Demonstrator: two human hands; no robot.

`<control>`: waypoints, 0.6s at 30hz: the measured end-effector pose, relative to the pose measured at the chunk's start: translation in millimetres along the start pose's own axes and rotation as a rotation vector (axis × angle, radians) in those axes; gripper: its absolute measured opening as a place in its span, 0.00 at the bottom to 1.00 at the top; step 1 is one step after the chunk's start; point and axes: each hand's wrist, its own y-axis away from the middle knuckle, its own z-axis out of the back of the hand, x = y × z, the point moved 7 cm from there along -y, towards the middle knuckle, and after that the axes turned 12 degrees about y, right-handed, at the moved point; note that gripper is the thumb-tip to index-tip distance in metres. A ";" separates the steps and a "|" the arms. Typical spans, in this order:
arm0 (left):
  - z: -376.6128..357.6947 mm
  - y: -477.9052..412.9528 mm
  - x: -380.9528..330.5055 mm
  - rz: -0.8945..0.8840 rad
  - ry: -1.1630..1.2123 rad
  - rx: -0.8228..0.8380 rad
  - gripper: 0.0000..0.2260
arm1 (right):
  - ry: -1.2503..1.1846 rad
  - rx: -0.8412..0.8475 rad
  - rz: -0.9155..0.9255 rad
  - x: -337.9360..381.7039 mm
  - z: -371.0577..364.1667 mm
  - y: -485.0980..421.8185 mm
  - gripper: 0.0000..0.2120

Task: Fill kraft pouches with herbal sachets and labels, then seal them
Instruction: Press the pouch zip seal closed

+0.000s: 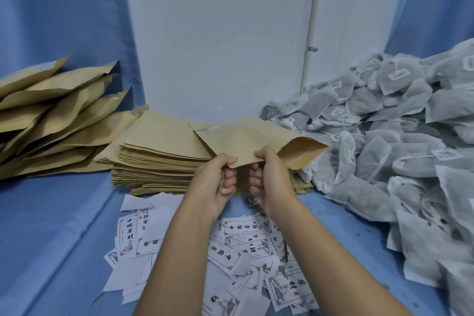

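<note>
Left hand [220, 177] and right hand [266, 177] each pinch the near edge of one kraft pouch [246, 138], fingers curled, thumbs on top. The pouch is plain brown and smooth, and is held just above the stack of flat pouches [159, 156]. Its long axis runs left to right, and its open mouth faces right toward the sachet heap [384, 136].

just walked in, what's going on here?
A person's left hand and right hand pinch the near edge of one kraft pouch, held above the stack of flat pouches; its right end gapes open. The sachets are heaped on the right, labels scattered in front, more pouches piled at left.
</note>
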 end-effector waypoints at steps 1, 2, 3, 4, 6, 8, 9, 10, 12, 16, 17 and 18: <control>-0.4 0.7 0.4 0.003 -0.013 -0.002 0.12 | 0.010 -0.031 0.004 0.6 4.5 -1.1 0.16; -1.3 1.2 0.9 0.007 -0.022 -0.005 0.13 | 0.029 -0.054 0.008 1.4 7.9 -1.9 0.16; -1.8 1.7 1.2 0.008 -0.024 -0.007 0.13 | 0.039 -0.057 0.007 1.6 9.4 -2.3 0.16; -1.6 2.1 1.2 0.008 -0.017 -0.010 0.13 | 0.032 -0.045 0.001 1.5 9.4 -2.5 0.16; -0.3 2.8 -0.2 0.003 -0.001 -0.014 0.13 | -0.006 -0.027 -0.004 0.8 9.4 -3.4 0.17; 1.2 3.4 -1.7 -0.005 -0.005 -0.018 0.13 | -0.011 -0.051 0.010 1.5 13.2 -4.5 0.16; 1.6 3.9 -2.3 -0.009 -0.005 -0.021 0.13 | -0.010 -0.049 0.009 1.5 13.6 -4.6 0.15; 2.4 4.2 -2.8 -0.011 0.004 -0.026 0.13 | -0.015 -0.036 0.000 1.1 13.0 -4.6 0.15; 3.9 4.4 -2.6 -0.011 0.024 -0.035 0.13 | -0.042 -0.032 -0.022 -0.6 13.7 -5.1 0.15; 6.1 5.9 -4.4 -0.038 0.023 -0.075 0.12 | -0.085 -0.076 -0.008 -0.5 19.1 -7.0 0.15; 8.0 5.6 -6.1 -0.082 0.019 -0.119 0.11 | -0.078 -0.063 -0.003 -0.5 16.5 -6.9 0.15; 10.2 6.2 -8.0 -0.149 -0.004 -0.179 0.11 | -0.065 -0.043 0.000 -0.6 12.7 -6.5 0.15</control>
